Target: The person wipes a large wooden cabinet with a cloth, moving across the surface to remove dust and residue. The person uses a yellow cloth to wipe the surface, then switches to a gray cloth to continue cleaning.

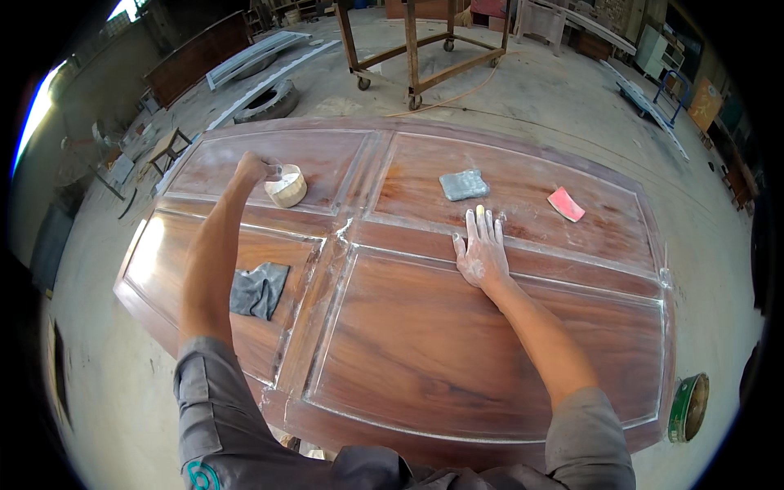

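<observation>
Well, my right hand [483, 249] lies open, palm down and fingers spread, on the panelled board [490, 351] that fills the middle of the frame. My left hand [256, 166] is at the rim of the tub of white stuff [287, 194], upper left; whether it grips the rim or something inside, I can't tell. I'd do best holding the tub level and bracing lightly on the right.

In front of you, the large reddish-brown panelled wooden board [490, 351] shines smooth and glossy at left, matt and dusty in its upper-right panel [518, 192]. The crumpled dark-grey cloth [260, 290] looks matt; the rectangular blue-grey pad [464, 185], matt and powdery.
</observation>
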{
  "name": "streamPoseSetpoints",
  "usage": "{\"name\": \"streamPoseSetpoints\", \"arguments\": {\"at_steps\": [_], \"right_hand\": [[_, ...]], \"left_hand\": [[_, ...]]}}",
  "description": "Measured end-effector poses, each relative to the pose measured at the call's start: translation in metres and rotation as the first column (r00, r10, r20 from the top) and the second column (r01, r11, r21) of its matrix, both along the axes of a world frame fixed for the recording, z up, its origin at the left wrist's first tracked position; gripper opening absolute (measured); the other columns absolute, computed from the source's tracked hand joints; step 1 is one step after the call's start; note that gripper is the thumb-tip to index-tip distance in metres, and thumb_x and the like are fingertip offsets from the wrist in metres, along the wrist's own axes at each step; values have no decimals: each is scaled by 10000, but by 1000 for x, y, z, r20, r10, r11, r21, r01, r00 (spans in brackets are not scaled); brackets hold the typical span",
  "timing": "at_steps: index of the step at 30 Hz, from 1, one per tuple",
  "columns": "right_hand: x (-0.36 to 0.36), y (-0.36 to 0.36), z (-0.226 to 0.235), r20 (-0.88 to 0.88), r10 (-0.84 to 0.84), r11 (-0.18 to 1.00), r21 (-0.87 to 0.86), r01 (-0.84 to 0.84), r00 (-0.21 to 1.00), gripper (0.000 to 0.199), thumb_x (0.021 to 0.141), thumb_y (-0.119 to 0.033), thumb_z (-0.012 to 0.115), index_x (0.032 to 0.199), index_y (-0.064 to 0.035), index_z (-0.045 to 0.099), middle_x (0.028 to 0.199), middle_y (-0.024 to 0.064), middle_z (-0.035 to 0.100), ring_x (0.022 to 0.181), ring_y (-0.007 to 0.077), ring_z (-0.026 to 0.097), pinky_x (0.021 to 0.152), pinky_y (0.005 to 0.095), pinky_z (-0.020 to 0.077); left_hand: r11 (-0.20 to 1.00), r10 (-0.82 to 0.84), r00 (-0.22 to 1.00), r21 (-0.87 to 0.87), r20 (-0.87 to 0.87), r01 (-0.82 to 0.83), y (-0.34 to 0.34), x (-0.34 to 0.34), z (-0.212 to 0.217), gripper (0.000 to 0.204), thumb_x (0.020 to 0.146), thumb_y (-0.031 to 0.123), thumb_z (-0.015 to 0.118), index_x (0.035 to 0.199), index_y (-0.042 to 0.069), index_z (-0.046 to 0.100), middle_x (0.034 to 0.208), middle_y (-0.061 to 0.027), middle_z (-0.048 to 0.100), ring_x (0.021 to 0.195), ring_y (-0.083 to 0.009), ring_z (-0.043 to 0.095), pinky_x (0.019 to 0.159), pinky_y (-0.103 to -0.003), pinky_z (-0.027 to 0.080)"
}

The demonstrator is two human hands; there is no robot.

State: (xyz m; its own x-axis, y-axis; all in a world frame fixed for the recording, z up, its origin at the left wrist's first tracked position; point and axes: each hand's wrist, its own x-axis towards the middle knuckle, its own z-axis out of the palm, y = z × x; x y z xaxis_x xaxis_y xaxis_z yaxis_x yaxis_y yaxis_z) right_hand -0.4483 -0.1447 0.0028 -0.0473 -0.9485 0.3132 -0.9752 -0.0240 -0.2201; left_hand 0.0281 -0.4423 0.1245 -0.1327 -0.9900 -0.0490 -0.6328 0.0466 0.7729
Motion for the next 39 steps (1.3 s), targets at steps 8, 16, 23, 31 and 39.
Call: {"name": "streamPoseSetpoints", "arguments": {"at_steps": [8, 16, 23, 31, 39], "right_hand": [[-38, 4, -14, 108, 54, 991, -126, -41, 993, 703, 1020, -338, 522, 1544, 83, 316, 1603, 320, 304, 1517, 472, 236, 1252, 574, 156], [-53, 77, 9, 544, 238, 971, -103, -218, 804, 654, 1024, -259, 567, 1567, 16, 328, 1638, 288, 267, 1551, 438, 177, 1273, 491, 153], [-103, 321, 102, 264, 90, 987, -152, -51, 960, 491, 1018, -105, 532, 1487, 29, 471, 1541, 251, 459, 1501, 416, 332, 1245, 499, 250], [-130, 531, 55, 135, -570, 796, -155, 585, 811, 485, 1018, -60, 479, 1482, 80, 446, 1580, 249, 404, 1523, 459, 253, 1239, 555, 208], [-136, 524, 43, 234, -576, 745, -245, 621, 783, 484, 1017, -74, 497, 1478, 69, 454, 1581, 255, 402, 1516, 486, 250, 1225, 546, 253]], "left_hand": [[878, -457, 888, 137, -49, 459, 216, -166, 42, 177, 912, 12, 730, 1076, -54, 739, 966, -88, 746, 886, -156, 720, 819, -278, 601], [640, -755, 653, 149, -58, 753, 396, -234, 49, 168, 940, 52, 717, 1088, -1, 774, 1020, -91, 764, 899, -153, 725, 853, -290, 592], [897, -367, 908, 180, -204, 403, 352, -211, 45, 219, 992, 4, 606, 1184, -67, 685, 1095, -131, 733, 987, -198, 723, 910, -332, 603], [843, -525, 829, 22, -191, 538, 310, -316, 56, 255, 979, -22, 598, 1214, -94, 667, 1076, -122, 731, 990, -197, 724, 862, -316, 616], [861, -508, 801, -149, -318, 486, 305, -462, 68, 248, 974, -39, 599, 1202, -80, 689, 1071, -154, 736, 884, -196, 754, 769, -264, 606]]}}
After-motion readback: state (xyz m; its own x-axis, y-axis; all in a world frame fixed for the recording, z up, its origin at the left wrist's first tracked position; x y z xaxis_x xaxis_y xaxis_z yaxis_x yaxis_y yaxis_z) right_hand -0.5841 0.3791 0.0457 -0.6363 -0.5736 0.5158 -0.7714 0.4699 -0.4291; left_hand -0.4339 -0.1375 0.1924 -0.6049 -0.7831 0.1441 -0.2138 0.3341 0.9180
